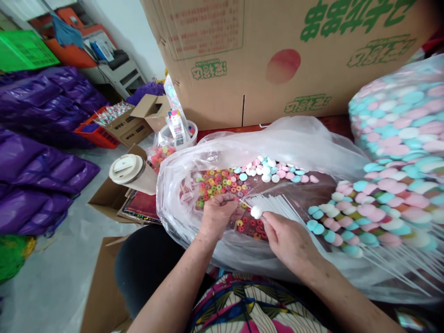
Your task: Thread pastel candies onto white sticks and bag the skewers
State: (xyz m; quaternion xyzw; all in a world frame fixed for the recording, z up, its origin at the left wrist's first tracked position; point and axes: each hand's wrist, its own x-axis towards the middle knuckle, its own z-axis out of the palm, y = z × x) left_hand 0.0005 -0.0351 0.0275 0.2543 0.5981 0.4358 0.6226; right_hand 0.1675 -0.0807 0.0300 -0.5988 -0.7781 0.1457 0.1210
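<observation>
My left hand [218, 213] is closed in a pinch on a thin white stick [245, 202]. The stick's other end meets a white marshmallow [256, 212], which my right hand [289, 238] grips between thumb and fingers. Whether the stick has entered the marshmallow I cannot tell. Under my hands lie ring-shaped gummy candies [222, 182] in red, orange, yellow and green. A row of loose white sticks [277, 206] rests just beyond my right hand. Loose pink, blue and white marshmallows [265, 170] are heaped behind the sticks.
Clear plastic sheeting [270, 134] surrounds the work area. Stacked marshmallow skewers [360, 212] lie on the right, below a large bag of marshmallows [398, 111]. A big cardboard box [222, 88] stands behind. To the left are a lidded cup [133, 172] and a white bucket [191, 135].
</observation>
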